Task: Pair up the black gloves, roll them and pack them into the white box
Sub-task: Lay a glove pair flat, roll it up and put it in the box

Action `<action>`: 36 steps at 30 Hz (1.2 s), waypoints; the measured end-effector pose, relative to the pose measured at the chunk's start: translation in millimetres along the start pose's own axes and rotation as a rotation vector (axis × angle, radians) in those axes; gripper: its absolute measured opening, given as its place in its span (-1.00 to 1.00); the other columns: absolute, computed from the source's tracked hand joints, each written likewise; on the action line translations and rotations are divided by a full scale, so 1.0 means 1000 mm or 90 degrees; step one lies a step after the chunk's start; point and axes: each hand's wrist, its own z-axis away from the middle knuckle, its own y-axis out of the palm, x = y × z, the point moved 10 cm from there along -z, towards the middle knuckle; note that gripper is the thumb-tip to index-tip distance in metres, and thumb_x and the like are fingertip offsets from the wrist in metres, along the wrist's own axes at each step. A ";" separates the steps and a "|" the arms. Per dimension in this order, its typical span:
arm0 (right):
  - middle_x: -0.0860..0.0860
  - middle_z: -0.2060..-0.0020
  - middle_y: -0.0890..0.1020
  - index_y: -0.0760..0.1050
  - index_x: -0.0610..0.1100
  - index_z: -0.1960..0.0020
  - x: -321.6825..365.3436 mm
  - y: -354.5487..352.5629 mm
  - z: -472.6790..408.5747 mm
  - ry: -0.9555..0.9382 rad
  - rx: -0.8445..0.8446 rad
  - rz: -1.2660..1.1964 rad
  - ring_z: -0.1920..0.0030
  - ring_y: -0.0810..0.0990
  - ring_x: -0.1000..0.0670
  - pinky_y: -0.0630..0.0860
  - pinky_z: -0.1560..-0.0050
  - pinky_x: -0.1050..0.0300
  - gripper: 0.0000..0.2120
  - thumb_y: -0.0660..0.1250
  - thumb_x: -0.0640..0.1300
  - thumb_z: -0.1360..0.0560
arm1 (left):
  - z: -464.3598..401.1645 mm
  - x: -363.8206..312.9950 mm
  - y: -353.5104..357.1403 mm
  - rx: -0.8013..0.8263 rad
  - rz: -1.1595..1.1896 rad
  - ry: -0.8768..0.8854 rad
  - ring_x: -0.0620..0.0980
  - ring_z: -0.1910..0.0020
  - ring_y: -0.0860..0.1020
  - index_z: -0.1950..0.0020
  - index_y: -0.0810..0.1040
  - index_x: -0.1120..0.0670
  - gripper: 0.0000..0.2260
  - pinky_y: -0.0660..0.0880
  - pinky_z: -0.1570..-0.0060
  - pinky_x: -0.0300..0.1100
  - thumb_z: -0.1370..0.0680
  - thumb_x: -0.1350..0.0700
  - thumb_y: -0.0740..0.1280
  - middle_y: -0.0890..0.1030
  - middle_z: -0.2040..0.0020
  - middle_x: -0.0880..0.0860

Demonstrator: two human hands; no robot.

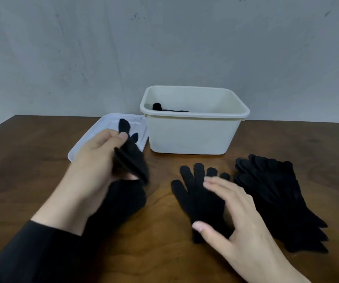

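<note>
The left hand (95, 158) pinches one black glove (130, 160) above the table (32, 160) while the open right hand (231, 213) flattens its mate (195, 193) mid-table; one roll (158, 107) sits in the white box (193, 131) at the far edge, leaving a pile (276, 197) unpaired toward the right edge.

Scuffed grey wall (83, 48) — perhaps concrete — behind a dark wooden table (286, 135).

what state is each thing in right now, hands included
white box: open, upright, a black glove inside
lid: off, flat beside the box
left hand: grips a lifted glove
right hand: open, fingers straight over the flat glove
glove pile: stacked loose, unrolled
</note>
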 end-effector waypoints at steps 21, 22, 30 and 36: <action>-0.11 0.38 0.57 0.54 0.01 0.06 -0.007 -0.089 -0.099 0.224 -0.018 -0.144 0.36 0.72 -0.02 0.56 -0.11 -0.19 -0.89 0.29 -0.18 -0.54 | 0.009 0.028 0.040 -0.036 -0.025 0.017 -0.01 0.48 0.44 0.26 0.53 0.12 -0.62 0.37 0.48 -0.18 -0.66 -0.05 0.20 0.59 0.40 0.09; -0.18 0.34 0.58 0.55 0.00 0.08 -0.007 -0.091 -0.102 0.216 -0.029 -0.151 0.34 0.72 -0.02 0.58 -0.11 -0.22 -0.88 0.29 -0.19 -0.55 | 0.009 0.029 0.041 -0.033 -0.041 0.022 -0.01 0.47 0.44 0.25 0.53 0.12 -0.63 0.37 0.48 -0.19 -0.66 -0.04 0.21 0.59 0.41 0.07; 0.23 0.00 0.70 0.52 0.14 0.02 -0.010 -0.056 -0.045 0.107 -0.030 -0.126 -0.01 0.68 0.11 0.59 -0.02 0.19 -0.68 0.31 -0.31 -0.57 | 0.008 0.032 0.059 0.070 -0.356 0.121 -0.21 0.42 0.53 0.08 0.55 -0.08 -0.82 0.48 0.32 -0.28 -0.65 0.00 0.19 0.64 0.28 -0.07; 0.50 -0.30 0.43 0.46 0.21 0.03 -0.035 0.017 0.015 0.028 0.187 -0.019 -0.40 0.29 0.41 0.34 -0.26 0.48 -0.66 0.40 -0.25 -0.51 | 0.026 0.061 0.093 0.304 -0.719 0.216 -0.23 0.12 0.51 -0.28 0.46 -0.20 -0.76 0.46 0.09 -0.37 -0.63 0.00 0.23 0.53 0.08 -0.19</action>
